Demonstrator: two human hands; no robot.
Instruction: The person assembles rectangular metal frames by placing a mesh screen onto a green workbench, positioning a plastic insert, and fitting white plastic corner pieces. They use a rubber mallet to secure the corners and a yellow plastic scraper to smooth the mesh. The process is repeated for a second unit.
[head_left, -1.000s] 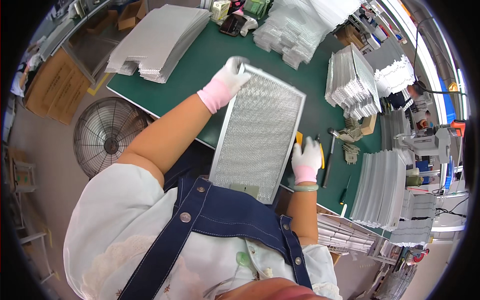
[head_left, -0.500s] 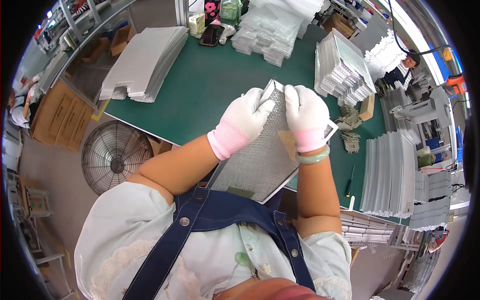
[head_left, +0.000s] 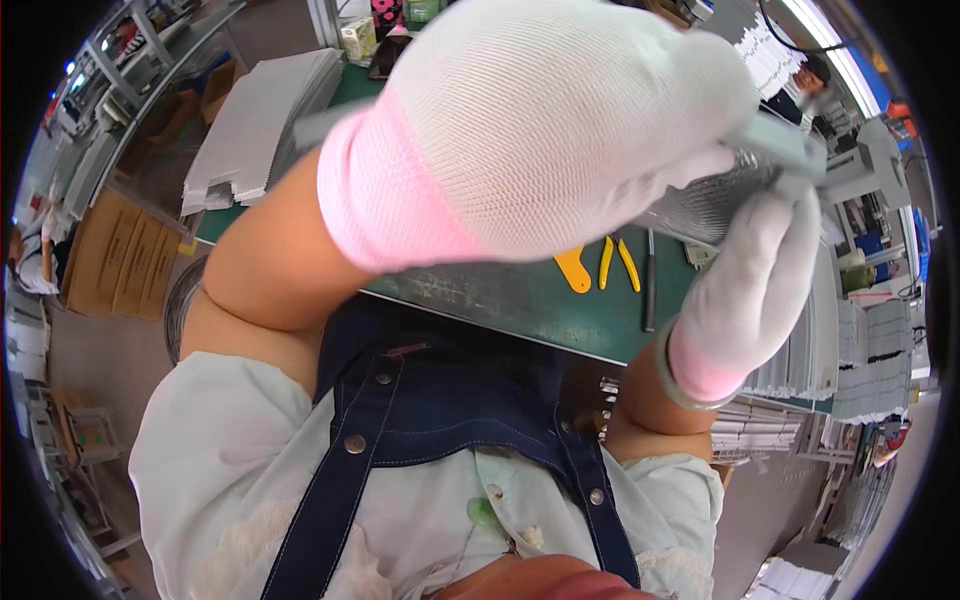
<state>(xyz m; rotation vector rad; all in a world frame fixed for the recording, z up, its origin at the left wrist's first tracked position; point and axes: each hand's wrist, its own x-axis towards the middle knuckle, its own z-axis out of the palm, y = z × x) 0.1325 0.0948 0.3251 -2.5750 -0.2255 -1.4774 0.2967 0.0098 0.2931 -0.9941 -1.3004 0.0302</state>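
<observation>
My left hand (head_left: pixel 560 120), in a white glove with a pink cuff, is raised very close to the camera and fills the upper middle of the view. It grips the silvery mesh filter panel (head_left: pixel 715 195), most of which is hidden behind the glove. My right hand (head_left: pixel 765 265), gloved the same way, holds the panel's metal frame at its right corner from below. The panel is lifted well above the green table (head_left: pixel 520 300).
Yellow-handled tools (head_left: pixel 600 265) and a dark thin tool (head_left: pixel 650 290) lie on the green table near its front edge. A stack of grey panels (head_left: pixel 265 120) sits at the far left, cardboard boxes (head_left: pixel 105 255) on the floor, more panel stacks (head_left: pixel 870 350) at right.
Both hands have lifted the mesh panel from above the table up close to the camera. My left hand now blocks most of the view.
</observation>
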